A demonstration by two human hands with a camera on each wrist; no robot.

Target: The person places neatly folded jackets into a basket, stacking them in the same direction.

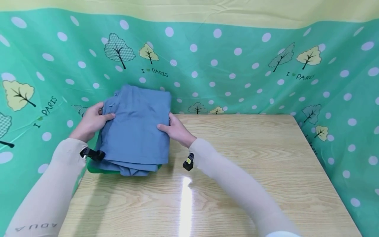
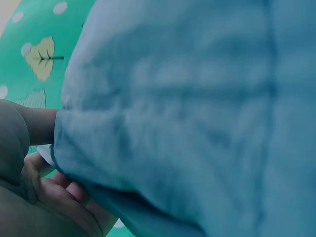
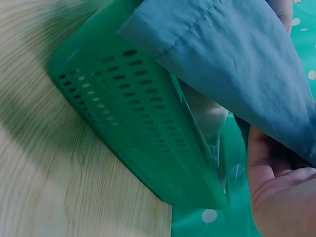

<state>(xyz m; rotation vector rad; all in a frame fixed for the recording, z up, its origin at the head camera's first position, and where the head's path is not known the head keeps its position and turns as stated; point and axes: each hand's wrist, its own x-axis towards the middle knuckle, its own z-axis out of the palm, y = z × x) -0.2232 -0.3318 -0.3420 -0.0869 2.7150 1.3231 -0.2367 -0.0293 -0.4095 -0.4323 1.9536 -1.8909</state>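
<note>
A folded blue garment [image 1: 136, 128] lies over a green basket [image 1: 103, 170] at the left of the table. My left hand [image 1: 91, 122] grips the garment's left edge, thumb on top; in the left wrist view its fingers [image 2: 61, 190] curl beneath the cloth. On the opposite edge my right hand [image 1: 179, 131] pinches the garment, thumb above and fingers underneath. From the right wrist, the cloth [image 3: 232, 64] overhangs the rim of the perforated basket [image 3: 133, 113], and the right hand [image 3: 284, 182] is beyond that rim. Most of the basket's inside is hidden.
The wood-grain table [image 1: 251, 164] extends to the right of the basket. A green dotted curtain [image 1: 207, 65] surrounds its back and sides. Pale material [image 3: 210, 121] shows inside the basket under the garment. Wrist cameras are strapped on both sleeves.
</note>
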